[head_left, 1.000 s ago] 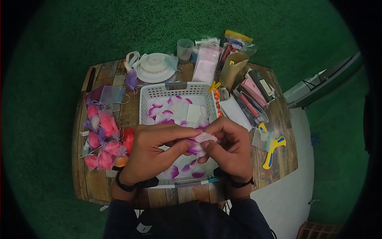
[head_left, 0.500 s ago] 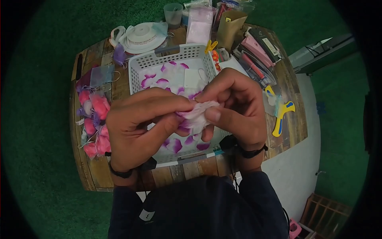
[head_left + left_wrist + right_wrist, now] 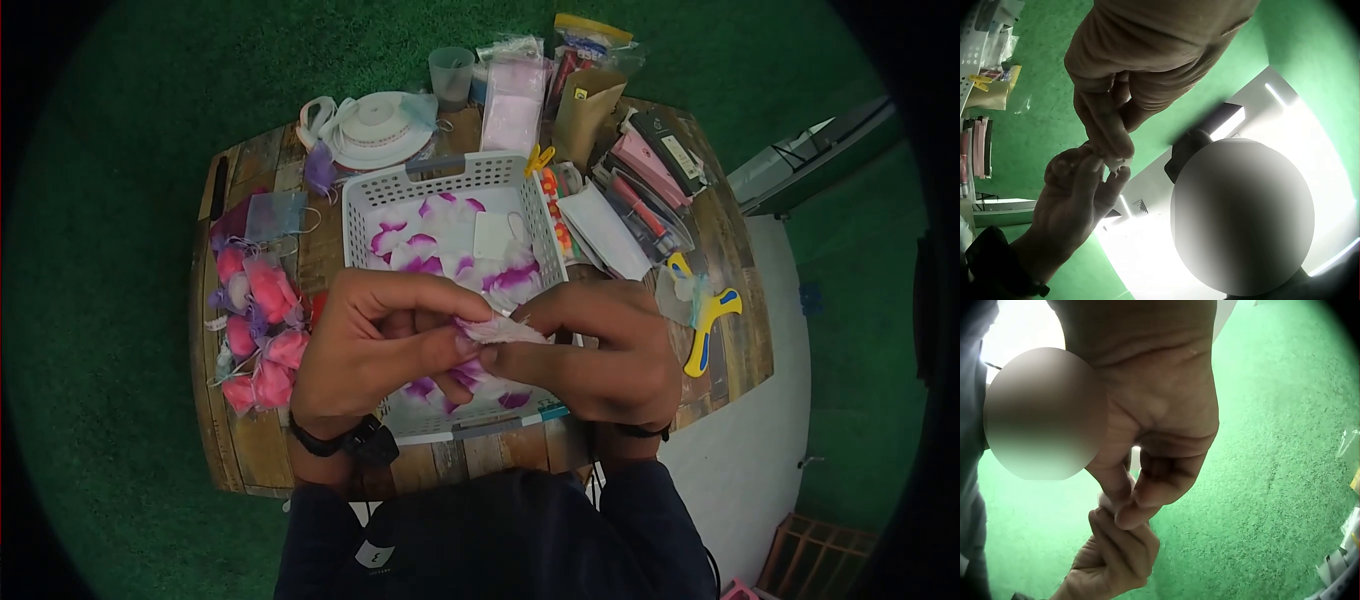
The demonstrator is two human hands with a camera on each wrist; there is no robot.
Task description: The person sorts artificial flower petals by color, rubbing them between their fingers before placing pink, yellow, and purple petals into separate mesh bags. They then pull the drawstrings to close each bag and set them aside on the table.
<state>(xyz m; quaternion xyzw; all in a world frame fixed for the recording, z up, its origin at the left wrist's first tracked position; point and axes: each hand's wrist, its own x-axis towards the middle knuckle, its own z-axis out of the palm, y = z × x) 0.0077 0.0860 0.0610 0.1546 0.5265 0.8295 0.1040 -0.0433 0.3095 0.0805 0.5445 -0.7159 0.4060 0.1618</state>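
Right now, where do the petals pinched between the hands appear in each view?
Head: pinched petals just below centre.
Left wrist: pinched petals left of centre, only a pale bit showing.
Right wrist: pinched petals below and left of centre, mostly hidden.
Shared landmark: left hand meeting right hand.

It looks like an indoor craft workspace, with ceiling strip lights [image 3: 1275, 95] and a green, turf-like floor [image 3: 120, 380]. The wood-plank table [image 3: 240, 460] carries a perforated basket [image 3: 400, 185] of fabric-like petals [image 3: 415, 262], a white reel [image 3: 372, 125] and sheer pouches [image 3: 270, 290].
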